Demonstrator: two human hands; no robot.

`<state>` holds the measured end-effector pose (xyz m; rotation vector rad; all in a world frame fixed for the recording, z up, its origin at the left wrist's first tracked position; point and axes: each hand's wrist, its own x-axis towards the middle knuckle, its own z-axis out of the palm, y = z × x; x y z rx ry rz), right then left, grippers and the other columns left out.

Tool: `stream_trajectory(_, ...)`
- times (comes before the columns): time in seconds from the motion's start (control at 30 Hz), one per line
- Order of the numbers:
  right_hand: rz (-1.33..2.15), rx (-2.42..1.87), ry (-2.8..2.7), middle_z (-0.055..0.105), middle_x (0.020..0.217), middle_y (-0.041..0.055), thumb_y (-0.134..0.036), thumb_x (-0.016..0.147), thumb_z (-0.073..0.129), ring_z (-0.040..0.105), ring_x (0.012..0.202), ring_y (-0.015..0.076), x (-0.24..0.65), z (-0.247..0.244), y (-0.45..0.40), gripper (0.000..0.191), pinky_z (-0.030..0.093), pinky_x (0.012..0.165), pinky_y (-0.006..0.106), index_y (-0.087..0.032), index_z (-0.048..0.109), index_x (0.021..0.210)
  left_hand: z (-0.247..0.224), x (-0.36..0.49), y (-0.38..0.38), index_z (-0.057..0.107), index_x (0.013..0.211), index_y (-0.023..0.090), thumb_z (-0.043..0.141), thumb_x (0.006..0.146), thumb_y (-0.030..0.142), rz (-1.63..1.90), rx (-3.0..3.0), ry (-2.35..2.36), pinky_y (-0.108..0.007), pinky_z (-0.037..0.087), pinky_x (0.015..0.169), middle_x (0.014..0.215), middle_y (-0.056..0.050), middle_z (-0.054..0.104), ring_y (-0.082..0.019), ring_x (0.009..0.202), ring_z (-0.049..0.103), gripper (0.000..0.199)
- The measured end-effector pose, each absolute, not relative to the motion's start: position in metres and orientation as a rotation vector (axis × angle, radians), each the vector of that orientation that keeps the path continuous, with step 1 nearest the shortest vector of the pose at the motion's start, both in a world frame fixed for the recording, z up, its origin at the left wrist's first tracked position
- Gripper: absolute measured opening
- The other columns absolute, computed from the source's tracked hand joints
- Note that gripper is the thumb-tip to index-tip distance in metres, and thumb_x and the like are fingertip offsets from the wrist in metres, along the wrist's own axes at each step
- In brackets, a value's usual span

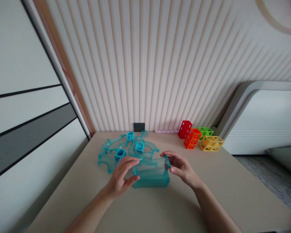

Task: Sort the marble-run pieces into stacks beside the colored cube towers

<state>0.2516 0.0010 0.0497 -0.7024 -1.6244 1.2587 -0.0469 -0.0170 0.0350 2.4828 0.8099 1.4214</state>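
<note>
A see-through teal plastic track piece [151,165], shaped like a trough or tube, lies crosswise between my hands near the middle of the table. Under it is a darker teal translucent piece [151,181] that rests on the tabletop; whether the two are joined I cannot tell. The thumb and fingers of my left hand [118,178] close around the upper piece's left end. At its right end, my right hand [180,166] grips the rim between thumb and fingers. Just behind lie several curved teal track pieces [106,158] and small blue cube frames [120,154].
Red [185,129], orange [192,138], green [205,132] and yellow [211,143] open-frame blocks stand at the table's back right. A pale purple strip [166,131] lies by the ribbed wall, near a black socket [139,127]. Right of the table is a white headboard [269,119].
</note>
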Motion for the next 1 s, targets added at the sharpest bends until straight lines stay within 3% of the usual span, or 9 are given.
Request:
stream_trajectory(0.07,1.162,-0.738,-1.711,0.063,0.124,0.012,-0.052,0.08,0.076,0.062,0.096,0.0214,0.254,0.043,-0.001,0.059,0.054,0.081,0.035,-0.026,0.059,0.13,0.029,-0.051,-0.018,0.051,0.132,0.02,0.058,0.095,0.035,1.388,2.452,0.812,-0.036,0.049,0.1,0.12,-0.012,0.063,-0.023,0.116,0.058,0.04)
stream_trajectory(0.13,0.996,-0.818,-1.798,0.065,0.123,0.0111,-0.044,0.087,0.072,0.061,0.1,0.0213,0.256,0.037,-0.005,0.05,0.052,0.089,0.037,-0.027,0.057,0.131,0.026,-0.051,-0.02,0.052,0.131,0.021,0.06,0.094,0.034,1.308,2.454,0.817,-0.036,0.05,0.1,0.12,-0.012,0.063,-0.023,0.116,0.058,0.04)
stream_trajectory(0.23,0.722,-0.863,-1.864,0.068,0.117,0.0101,-0.039,0.091,0.066,0.06,0.094,0.0205,0.258,0.035,-0.013,0.044,0.052,0.087,0.037,-0.028,0.056,0.132,0.028,-0.049,-0.024,0.052,0.13,0.022,0.061,0.093,0.029,1.215,2.445,0.882,-0.035,0.05,0.1,0.122,-0.011,0.063,-0.022,0.117,0.059,0.039)
stream_trajectory(0.37,0.518,-0.792,-1.943,0.069,0.111,0.0103,-0.049,0.091,0.064,0.062,0.092,0.0224,0.261,0.036,-0.02,0.053,0.053,0.083,0.036,-0.027,0.05,0.137,0.033,-0.047,-0.027,0.051,0.131,0.022,0.06,0.093,0.024,1.174,2.465,0.905,-0.036,0.05,0.102,0.122,-0.011,0.064,-0.022,0.118,0.058,0.039)
stream_trajectory(1.0,0.583,-0.797,-2.099,0.065,0.113,0.0121,-0.052,0.09,0.062,0.061,0.102,0.0263,0.266,0.029,-0.017,0.053,0.049,0.09,0.041,-0.025,0.049,0.134,0.034,-0.049,-0.031,0.051,0.124,0.023,0.059,0.091,0.026,1.006,2.449,1.0,-0.035,0.053,0.099,0.118,-0.01,0.065,-0.022,0.114,0.062,0.034)
